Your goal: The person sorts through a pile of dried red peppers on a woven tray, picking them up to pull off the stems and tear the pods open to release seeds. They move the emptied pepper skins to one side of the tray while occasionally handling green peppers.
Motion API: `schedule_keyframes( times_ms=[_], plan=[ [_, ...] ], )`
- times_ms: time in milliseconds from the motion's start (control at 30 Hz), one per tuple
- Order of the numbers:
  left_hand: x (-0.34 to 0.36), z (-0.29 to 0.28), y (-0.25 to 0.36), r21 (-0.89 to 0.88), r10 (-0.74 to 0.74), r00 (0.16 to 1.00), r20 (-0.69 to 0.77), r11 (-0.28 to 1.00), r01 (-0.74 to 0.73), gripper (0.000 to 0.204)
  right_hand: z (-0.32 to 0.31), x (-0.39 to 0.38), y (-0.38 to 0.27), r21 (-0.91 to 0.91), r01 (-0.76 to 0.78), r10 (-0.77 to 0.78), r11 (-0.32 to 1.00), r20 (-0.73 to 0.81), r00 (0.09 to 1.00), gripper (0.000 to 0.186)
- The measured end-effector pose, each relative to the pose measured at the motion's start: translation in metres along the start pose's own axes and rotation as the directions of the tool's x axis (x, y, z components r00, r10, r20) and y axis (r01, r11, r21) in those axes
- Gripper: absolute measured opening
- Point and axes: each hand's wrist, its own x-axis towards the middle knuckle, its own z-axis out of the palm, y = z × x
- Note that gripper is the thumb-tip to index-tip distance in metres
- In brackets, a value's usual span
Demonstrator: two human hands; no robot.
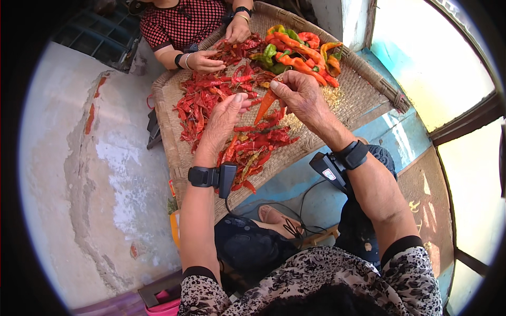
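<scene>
Slanting with its tip toward the near corner of the woven tray (377,79), an orange-red pepper (266,105) is held above the tray's middle. The right hand (303,96) pinches its upper end, thumb pressed against bent fingers, back of the hand turned upward; the forearm enters from the lower right and crosses the near edge, angling inward to the wrist. The left hand (226,116) is raised opposite, well apart from the pepper, its thumb uppermost and its fingers loosely curled toward the right hand; whether anything small lies between the fingertips cannot be told. Its forearm rises almost straight over the near corner. Beneath and around both hands lie wrinkled red peppers (192,108), spread from the left edge across the middle to the near edge. Glossy orange, red and green peppers (303,50) are heaped along the far right edge, with pale yellow specks (333,96) scattered between that heap and the near edge. At the far left edge, a co-worker in a dotted top (182,23) places two hands over the red pile. Each of the wearer's wrists bears a black strapped device (226,178).
</scene>
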Motion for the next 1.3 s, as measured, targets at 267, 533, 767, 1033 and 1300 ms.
schedule_keyframes(
  times_ms=[267, 533, 767, 1033, 1300],
  plan=[
    [0.009, -0.003, -0.017, 0.085, -0.049, 0.987, -0.156, 0.994, 0.063, 0.036, 0.002, -0.002, 0.001, -0.146, 0.117, -0.115, 0.982, 0.020, 0.993, 0.025],
    [0.030, 0.022, -0.046, 0.838, 0.381, 0.924, -0.032, 0.514, -0.183, 0.032, -0.001, -0.002, -0.001, -0.101, 0.069, -0.071, 0.992, -0.011, 0.997, 0.027],
    [0.059, 0.053, -0.070, 0.897, 0.296, 0.945, -0.141, 0.441, -0.004, 0.029, -0.001, -0.005, -0.006, -0.051, 0.068, -0.067, 0.996, 0.026, 0.997, 0.020],
    [0.036, 0.048, -0.054, 0.871, 0.362, 0.932, 0.012, 0.453, -0.187, 0.016, -0.003, -0.004, -0.005, -0.066, 0.101, -0.097, 0.993, 0.056, 0.994, 0.020],
    [0.025, -0.005, -0.024, 0.789, 0.457, 0.818, -0.349, 0.614, -0.006, 0.026, -0.002, -0.008, -0.011, -0.012, 0.018, -0.017, 1.000, 0.066, 0.998, 0.020]
  ],
)
